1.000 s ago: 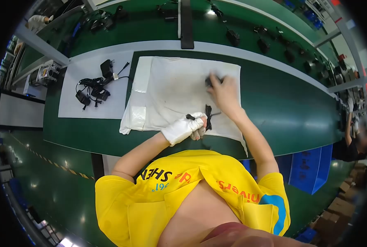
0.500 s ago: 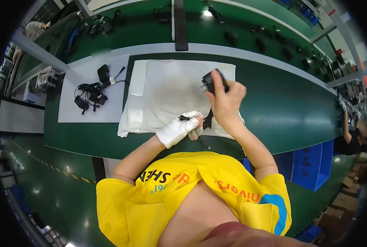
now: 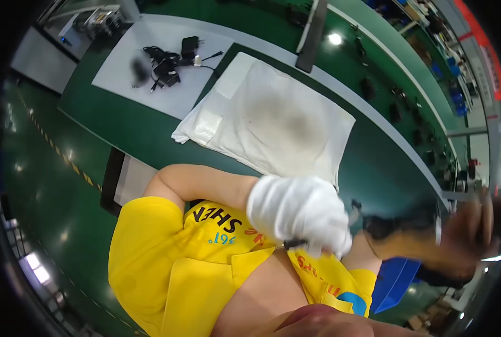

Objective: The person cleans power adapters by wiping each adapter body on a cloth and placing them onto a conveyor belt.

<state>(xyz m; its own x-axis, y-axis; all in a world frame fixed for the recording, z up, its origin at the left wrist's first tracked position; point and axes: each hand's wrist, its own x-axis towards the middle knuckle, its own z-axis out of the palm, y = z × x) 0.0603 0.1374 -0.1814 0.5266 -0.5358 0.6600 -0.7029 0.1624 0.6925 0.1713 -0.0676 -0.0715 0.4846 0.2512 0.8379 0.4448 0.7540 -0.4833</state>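
Note:
My left hand [image 3: 304, 213], in a white glove, is closed in front of my chest. A short black cable end [image 3: 293, 244] sticks out below the fist. To the right, my right hand [image 3: 475, 224] is smeared by motion at the end of an outstretched arm, and its fingers cannot be made out. A dark blurred shape [image 3: 402, 224], perhaps cable, lies between the two hands. The black power adapter that was in my right hand cannot be made out. A white cloth pad [image 3: 250, 118] lies on the green table beyond my left hand.
Several black adapters with cables [image 3: 166, 70] lie on a white sheet [image 3: 121, 84] at the left. More adapters [image 3: 396, 112] sit on the green conveyor behind a grey rail. A blue bin [image 3: 393, 286] stands below the table at the right.
The view has swung to the right and tilted. My right hand has moved from above the pad far to the right, blurring. My left hand has moved right, closer to my chest.

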